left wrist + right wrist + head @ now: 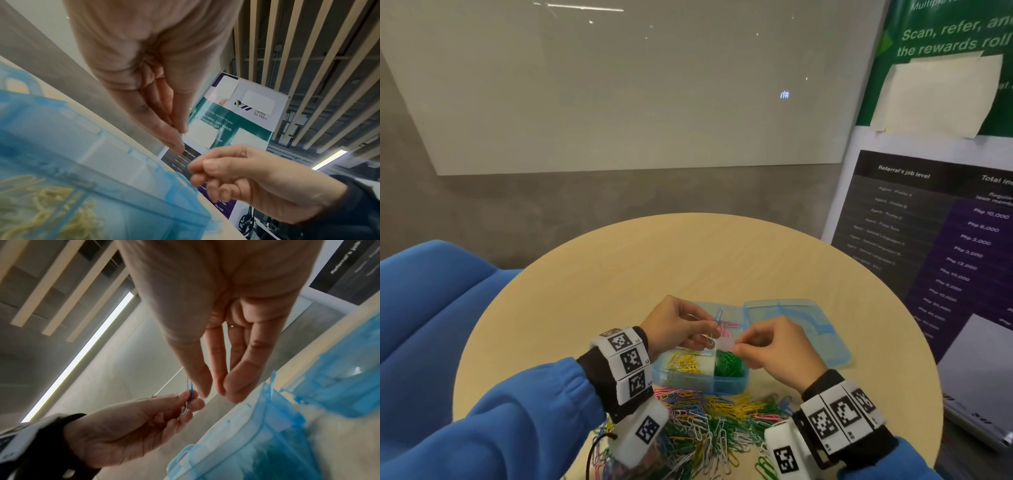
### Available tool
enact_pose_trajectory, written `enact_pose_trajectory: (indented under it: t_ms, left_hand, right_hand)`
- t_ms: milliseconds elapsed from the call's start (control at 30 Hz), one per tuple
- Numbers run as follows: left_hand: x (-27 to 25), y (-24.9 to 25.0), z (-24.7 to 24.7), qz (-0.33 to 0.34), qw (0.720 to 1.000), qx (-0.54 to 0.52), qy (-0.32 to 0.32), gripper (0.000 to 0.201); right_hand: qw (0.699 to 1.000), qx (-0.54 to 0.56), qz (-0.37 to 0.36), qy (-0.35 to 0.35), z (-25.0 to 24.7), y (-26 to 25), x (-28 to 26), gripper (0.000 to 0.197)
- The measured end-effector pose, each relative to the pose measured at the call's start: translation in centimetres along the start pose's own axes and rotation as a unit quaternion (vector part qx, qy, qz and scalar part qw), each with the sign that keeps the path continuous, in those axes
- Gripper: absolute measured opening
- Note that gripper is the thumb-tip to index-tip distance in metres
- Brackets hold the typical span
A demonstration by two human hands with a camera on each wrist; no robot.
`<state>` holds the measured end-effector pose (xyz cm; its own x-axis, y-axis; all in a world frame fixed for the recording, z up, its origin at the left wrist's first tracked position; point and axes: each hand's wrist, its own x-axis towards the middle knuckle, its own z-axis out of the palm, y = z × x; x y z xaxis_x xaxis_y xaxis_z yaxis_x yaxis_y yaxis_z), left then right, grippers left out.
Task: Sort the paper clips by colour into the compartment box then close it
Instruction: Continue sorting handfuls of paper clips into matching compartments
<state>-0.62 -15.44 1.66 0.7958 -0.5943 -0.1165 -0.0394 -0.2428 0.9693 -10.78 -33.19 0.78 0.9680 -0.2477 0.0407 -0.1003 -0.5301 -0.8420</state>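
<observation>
Nearest me, below both wrists, the loose heap of mixed paper clips (709, 428) lies on the round worktop (619, 274). Just past it, under my fingers, stands the blue compartment box (698, 377), its lid (794, 325) swung open flat on the far right side. The near-left compartment holds yellow clips (685, 363), the near-right one green clips (729, 365); pink clips (724, 330) sit in a farther compartment.

My left hand (674, 323) is curled, thumb and forefinger pinching a blue clip (190, 390) hooked to a white clip (185, 408), held above the box. My right hand (777, 346) is just beside it, its fingers (236, 384) drawn together toward the thumb, almost touching the left fingertips. I cannot tell whether the right fingers hold a clip themselves.

Beyond the fingers on the right stands a printed banner (941, 219); a blue seat (431, 308) is off to the left.
</observation>
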Motion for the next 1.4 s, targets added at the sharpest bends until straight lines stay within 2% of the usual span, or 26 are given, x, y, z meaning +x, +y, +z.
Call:
enact_pose_trajectory:
  t_ms: [267, 500, 700, 800, 900, 1067, 1200, 1400]
  left_hand:
    - [3.5, 0.5, -1.7, 0.019, 0.991, 0.067, 0.113, 0.011]
    - [4.9, 0.6, -1.4, 0.014, 0.981, 0.102, 0.163, 0.010]
    - [5.0, 0.9, -0.8, 0.025, 0.975, 0.132, 0.176, 0.009]
    - [5.1, 0.8, -0.8, 0.025, 0.971, 0.157, 0.177, 0.008]
    - [5.2, 0.9, -1.6, 0.011, 0.962, 0.209, 0.177, 0.017]
    - [4.3, 1.2, -3.9, -0.017, 0.929, 0.334, 0.158, 0.032]
    - [2.7, 1.3, -4.9, -0.041, 0.920, 0.368, 0.132, 0.039]
    - [-3.0, 1.2, -5.5, 0.030, 0.912, 0.405, 0.050, 0.034]
  right_hand:
    - [1.000, 0.001, -0.002, -0.014, -1.4, -0.4, -0.6, 0.015]
    - [0.999, 0.027, 0.005, -0.017, -1.8, -0.4, -0.6, 0.017]
    - [0.999, 0.028, 0.003, -0.025, -1.6, -0.4, -0.6, 0.018]
    - [0.999, 0.023, 0.007, -0.029, -1.7, -0.4, -0.7, 0.019]
    - [0.999, 0.014, 0.011, -0.032, -2.3, -0.5, -0.6, 0.022]
    - [0.998, 0.018, 0.027, -0.046, -3.8, -1.1, -0.7, 0.023]
    - [0.998, 0.040, 0.021, -0.052, -4.5, -1.9, -1.2, 0.023]
    - [0.997, -0.007, 0.008, -0.072, -5.3, -1.1, -1.9, 0.017]
